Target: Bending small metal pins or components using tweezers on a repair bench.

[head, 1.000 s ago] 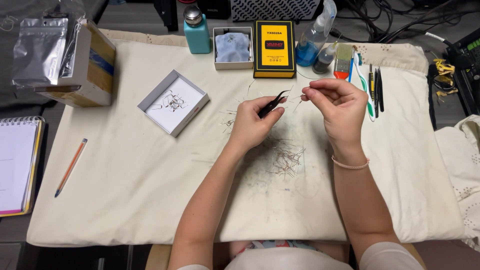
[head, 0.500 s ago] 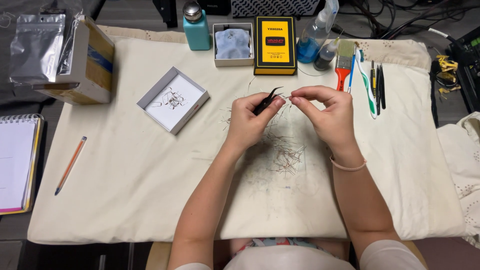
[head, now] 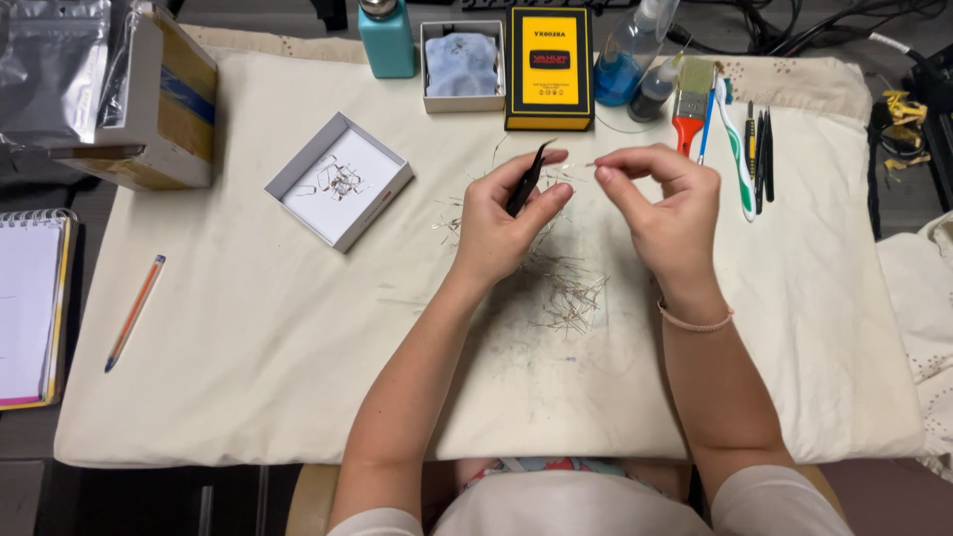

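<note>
- Our left hand [head: 501, 223] grips black tweezers [head: 526, 179]; fingers clamped on the shaft, tips pointing up and right toward the other hand.
- Our right hand [head: 665, 203] has thumb and forefinger pinched together on a thin wire-lead part [head: 581, 167], held just above the cloth, near the tweezer tips. Too small to tell if the tips touch it.
- Both hands hover over the middle of the cream cloth [head: 248, 377] that covers the desk.
- A loose pile of similar thin leaded parts [head: 571, 293] lies on the cloth just below the hands; a few strays sit left of the left hand.
- White open box [head: 340, 181] to the left, well apart from the hands, with a few small parts inside.
- Back edge: teal pump bottle [head: 385, 40], small tray with blue cloth [head: 462, 65], yellow and black case [head: 549, 69], blue liquid bottle [head: 635, 55].
- Right of the hands: red-handled brush [head: 692, 104], toothbrush [head: 735, 159], two dark tools [head: 762, 149].
- Far left: cardboard box [head: 149, 109], silver bag [head: 50, 69], notebook [head: 30, 308], pencil [head: 134, 313].
- Pink band [head: 695, 323] on our right wrist.
</note>
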